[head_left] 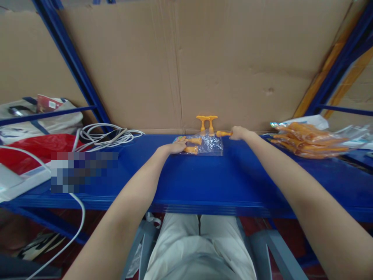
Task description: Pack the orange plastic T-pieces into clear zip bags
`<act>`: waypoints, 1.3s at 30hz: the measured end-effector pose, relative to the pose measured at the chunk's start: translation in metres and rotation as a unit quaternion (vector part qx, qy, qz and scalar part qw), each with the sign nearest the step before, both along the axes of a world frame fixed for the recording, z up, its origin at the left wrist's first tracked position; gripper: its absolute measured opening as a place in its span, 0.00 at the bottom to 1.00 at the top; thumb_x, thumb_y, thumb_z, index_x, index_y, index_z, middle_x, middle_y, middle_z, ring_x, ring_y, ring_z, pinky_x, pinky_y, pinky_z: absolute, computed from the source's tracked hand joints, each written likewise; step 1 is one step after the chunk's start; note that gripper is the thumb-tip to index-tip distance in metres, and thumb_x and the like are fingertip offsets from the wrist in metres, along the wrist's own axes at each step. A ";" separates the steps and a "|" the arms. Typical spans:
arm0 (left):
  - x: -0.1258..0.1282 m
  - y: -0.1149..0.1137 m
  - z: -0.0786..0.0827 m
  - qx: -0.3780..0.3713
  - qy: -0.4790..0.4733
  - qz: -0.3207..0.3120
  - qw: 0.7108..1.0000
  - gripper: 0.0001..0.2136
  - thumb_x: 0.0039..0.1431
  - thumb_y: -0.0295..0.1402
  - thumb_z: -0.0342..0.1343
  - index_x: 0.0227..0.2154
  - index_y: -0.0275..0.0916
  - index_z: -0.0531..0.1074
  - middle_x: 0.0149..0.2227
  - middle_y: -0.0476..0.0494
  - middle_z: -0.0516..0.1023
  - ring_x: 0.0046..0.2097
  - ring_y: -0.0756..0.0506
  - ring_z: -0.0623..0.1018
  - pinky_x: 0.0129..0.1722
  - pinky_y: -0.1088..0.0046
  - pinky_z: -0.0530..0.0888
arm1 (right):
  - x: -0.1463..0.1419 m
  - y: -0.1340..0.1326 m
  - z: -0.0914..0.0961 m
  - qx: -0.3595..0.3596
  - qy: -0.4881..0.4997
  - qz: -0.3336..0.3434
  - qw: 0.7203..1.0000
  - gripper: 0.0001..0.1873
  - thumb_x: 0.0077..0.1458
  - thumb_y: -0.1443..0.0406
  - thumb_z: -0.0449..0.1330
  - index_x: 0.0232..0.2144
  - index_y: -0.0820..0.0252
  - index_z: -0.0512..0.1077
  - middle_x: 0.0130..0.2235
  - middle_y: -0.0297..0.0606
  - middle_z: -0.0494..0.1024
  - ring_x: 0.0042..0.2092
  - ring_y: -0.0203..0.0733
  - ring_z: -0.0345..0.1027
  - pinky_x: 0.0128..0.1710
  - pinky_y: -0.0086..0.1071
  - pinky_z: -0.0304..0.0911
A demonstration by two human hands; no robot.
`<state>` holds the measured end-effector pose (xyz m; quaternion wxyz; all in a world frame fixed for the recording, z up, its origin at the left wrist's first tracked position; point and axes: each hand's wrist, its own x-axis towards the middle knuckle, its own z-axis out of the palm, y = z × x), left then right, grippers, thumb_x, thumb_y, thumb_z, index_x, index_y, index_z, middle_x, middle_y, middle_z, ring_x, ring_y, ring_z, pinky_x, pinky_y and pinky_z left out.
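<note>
A small clear plastic bag (208,144) lies on the blue shelf top (204,182) at the far middle, with orange plastic pieces inside it. My left hand (176,147) rests on the bag's left end, fingers closed on an orange piece there. My right hand (239,133) is closed round a short orange handle piece (223,133) just right of the bag. Two upright orange T-shaped pieces (206,123) stand behind the bag against the cardboard.
A cardboard sheet (204,66) backs the shelf. A pile of clear bags with orange parts (309,142) lies at the right. White coiled cable (107,136), a red bag (37,149) and white items sit at the left. Blue rack posts (72,66) slant on both sides.
</note>
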<state>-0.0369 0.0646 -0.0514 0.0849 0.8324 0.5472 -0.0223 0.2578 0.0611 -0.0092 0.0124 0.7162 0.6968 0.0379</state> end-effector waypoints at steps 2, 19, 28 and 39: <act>-0.001 0.000 0.000 -0.002 -0.008 -0.001 1.000 0.33 0.61 0.39 0.31 0.69 0.34 0.49 0.73 0.43 0.42 0.72 0.44 0.42 0.69 0.64 0.43 | 0.005 -0.014 -0.015 -0.030 -0.011 0.012 0.999 0.19 0.57 0.66 0.58 0.49 0.68 0.76 0.48 0.57 0.79 0.52 0.55 0.73 0.48 0.38 0.67; -0.003 0.012 -0.006 -0.003 -0.017 -0.005 1.000 0.33 0.63 0.38 0.29 0.69 0.29 0.48 0.72 0.38 0.42 0.72 0.47 0.45 0.68 0.69 0.45 | 0.012 -0.048 -0.018 -0.026 -0.040 -0.006 0.999 0.20 0.54 0.68 0.58 0.49 0.63 0.77 0.46 0.52 0.81 0.51 0.52 0.74 0.46 0.38 0.69; -0.002 0.005 -0.001 -0.001 -0.009 -0.003 1.000 0.33 0.61 0.38 0.32 0.69 0.34 0.50 0.72 0.41 0.43 0.72 0.46 0.44 0.68 0.66 0.45 | 0.038 -0.058 0.004 0.059 0.110 0.073 0.989 0.12 0.55 0.66 0.59 0.40 0.64 0.78 0.35 0.44 0.83 0.37 0.45 0.77 0.35 0.31 0.68; -0.001 -0.002 0.003 0.013 -0.030 -0.013 0.999 0.33 0.60 0.38 0.35 0.69 0.37 0.52 0.72 0.44 0.49 0.72 0.43 0.48 0.68 0.64 0.49 | 0.010 -0.062 -0.004 -0.006 0.189 0.206 0.960 0.06 0.48 0.67 0.60 0.28 0.61 0.77 0.24 0.32 0.79 0.27 0.36 0.71 0.30 0.26 0.63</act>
